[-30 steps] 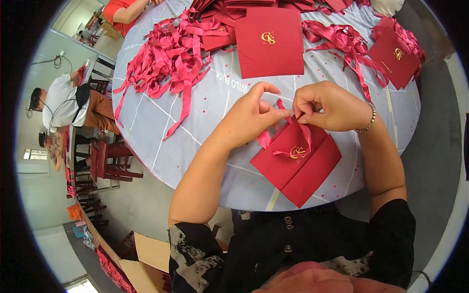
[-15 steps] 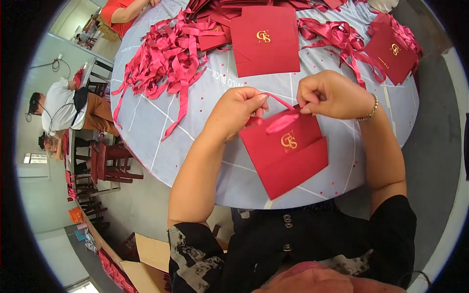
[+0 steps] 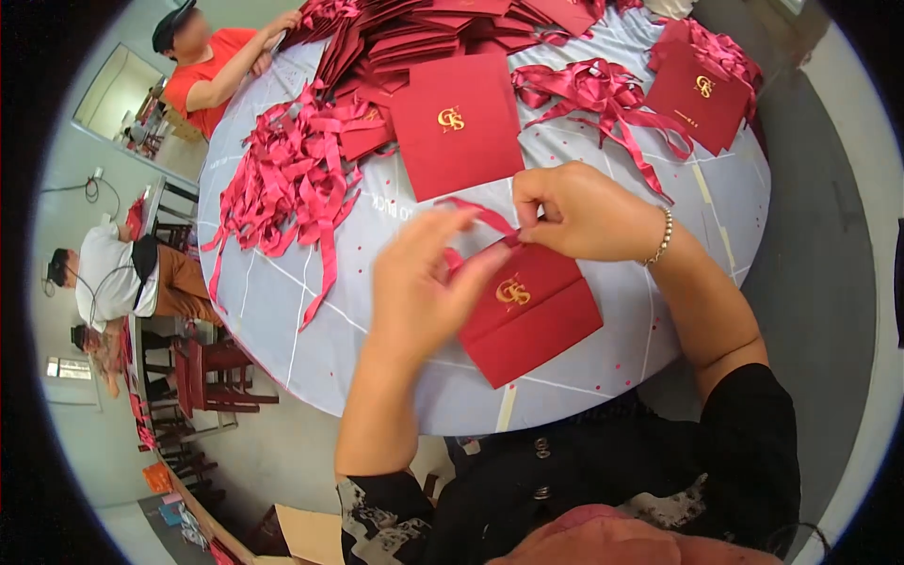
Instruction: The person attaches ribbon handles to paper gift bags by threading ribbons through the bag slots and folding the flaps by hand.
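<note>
A small dark red paper gift bag (image 3: 537, 325) with a gold emblem lies in front of me, slightly tilted, with a fold line across its front. At its top edge my right hand (image 3: 593, 215) is closed in a pinch on a pink ribbon (image 3: 490, 215) where it meets the bag. My left hand (image 3: 414, 282) is blurred by motion; its thumb and fingers are apart, over the bag's left side. The ribbon's loose part passes close to its fingertips. Whether they touch it I cannot make out.
Beyond the bag lies a flat red bag (image 3: 457, 127). A heap of pink ribbons (image 3: 292, 179) is at left, more ribbons (image 3: 603, 94) at right. Stacked red bags (image 3: 414, 42) fill the far side. A person in red (image 3: 221, 71) works at the table's (image 3: 377, 348) far left.
My left hand has opened away from the ribbon and moved down and left. The bag has shifted slightly left and turned, my right hand still pinching at its top. The person in red shows more.
</note>
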`<state>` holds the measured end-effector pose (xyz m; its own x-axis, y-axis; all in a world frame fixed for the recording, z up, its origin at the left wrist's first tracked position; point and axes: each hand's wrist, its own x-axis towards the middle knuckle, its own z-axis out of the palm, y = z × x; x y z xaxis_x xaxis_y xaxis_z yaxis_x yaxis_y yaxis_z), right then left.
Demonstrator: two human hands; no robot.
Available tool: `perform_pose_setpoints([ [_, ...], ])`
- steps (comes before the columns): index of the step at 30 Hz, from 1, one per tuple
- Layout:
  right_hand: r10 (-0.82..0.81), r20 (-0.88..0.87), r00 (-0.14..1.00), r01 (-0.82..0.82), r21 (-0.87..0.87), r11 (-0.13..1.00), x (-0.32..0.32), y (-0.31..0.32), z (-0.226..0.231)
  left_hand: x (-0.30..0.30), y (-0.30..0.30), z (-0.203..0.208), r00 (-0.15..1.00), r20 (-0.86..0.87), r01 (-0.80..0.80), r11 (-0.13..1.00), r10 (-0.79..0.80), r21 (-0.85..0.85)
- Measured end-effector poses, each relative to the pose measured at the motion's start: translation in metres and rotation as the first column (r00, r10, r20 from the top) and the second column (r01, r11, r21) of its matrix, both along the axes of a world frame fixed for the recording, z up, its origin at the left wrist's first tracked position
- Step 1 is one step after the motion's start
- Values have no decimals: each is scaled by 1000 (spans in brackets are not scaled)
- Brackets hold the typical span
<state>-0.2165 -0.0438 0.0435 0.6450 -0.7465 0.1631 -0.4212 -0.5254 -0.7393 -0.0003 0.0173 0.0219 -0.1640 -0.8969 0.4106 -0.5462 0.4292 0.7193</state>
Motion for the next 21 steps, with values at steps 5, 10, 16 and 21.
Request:
perform_pose_setpoints([
  [5, 45, 118, 992, -49, 37, 998, 2, 10, -4, -22, 18, 2, 977, 182, 62, 967, -109, 247],
  [10, -384, 130, 914, 399, -118, 909, -21, -38, -32, 0, 15, 16, 943, -327, 169, 934, -60, 315],
  [16, -670, -81, 738, 502, -598, 625, -53, -88, -88, 16, 7, 17, 386, -890, 597, 801, -244, 39],
  [21, -653, -104, 751, 472, -607, 639, -61, -100, -95, 14, -9, -5, 809, -587, 390, 768, -24, 508],
])
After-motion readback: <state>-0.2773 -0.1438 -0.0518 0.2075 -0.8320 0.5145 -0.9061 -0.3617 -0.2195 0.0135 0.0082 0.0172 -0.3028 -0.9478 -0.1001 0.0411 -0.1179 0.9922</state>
